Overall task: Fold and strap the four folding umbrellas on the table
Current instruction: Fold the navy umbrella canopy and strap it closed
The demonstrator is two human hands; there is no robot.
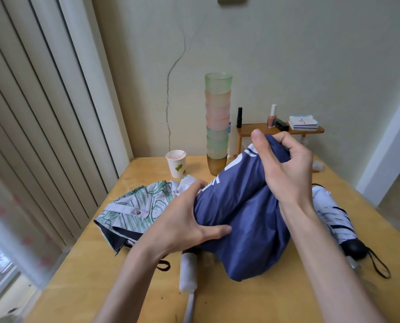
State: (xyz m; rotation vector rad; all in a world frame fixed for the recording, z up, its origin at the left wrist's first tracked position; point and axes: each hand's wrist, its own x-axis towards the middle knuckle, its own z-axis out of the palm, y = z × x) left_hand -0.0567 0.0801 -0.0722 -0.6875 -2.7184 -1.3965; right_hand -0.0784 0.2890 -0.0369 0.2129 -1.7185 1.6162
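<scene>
- Table (287, 299): wood, one. It holds all the umbrellas within reach of the person.
- Blue umbrella (243, 220): the one in hand, centre of the table. It is tilted, with the far end raised and the near end billowing loose on the tabletop. Collapsed but not rolled tight, and no strap is visible round it.
- Leaf-print umbrella (136, 206): left of the blue one, lying flat. Its snap tab hangs undone, so it looks unstrapped.
- Striped umbrella (334, 215): white and black, on the right, partly behind the right forearm. Black handle and wrist loop point near-right. Cannot tell if it is strapped.
- Count: three canopies visible, and the task says four.
- Right hand (287, 173): fingers curled and clamped on the far tip of the blue cloth, probably to bunch the folds together.
- Left hand (182, 224): wrapped round the blue canopy mid-length, thumb pressing in. Likely steadying it so the cloth can be gathered or twisted.
- Cup stack (217, 117): one tall stack at the far edge, several cups. Exact count is unclear.
- Small shelf (252, 129): one, behind the table, holding two bottles, a black case and a pile of packets.
- White handle (188, 271): near centre. Could belong to the blue umbrella or a fourth one, cannot tell.
- Paper cup (176, 164): one, far left.
</scene>
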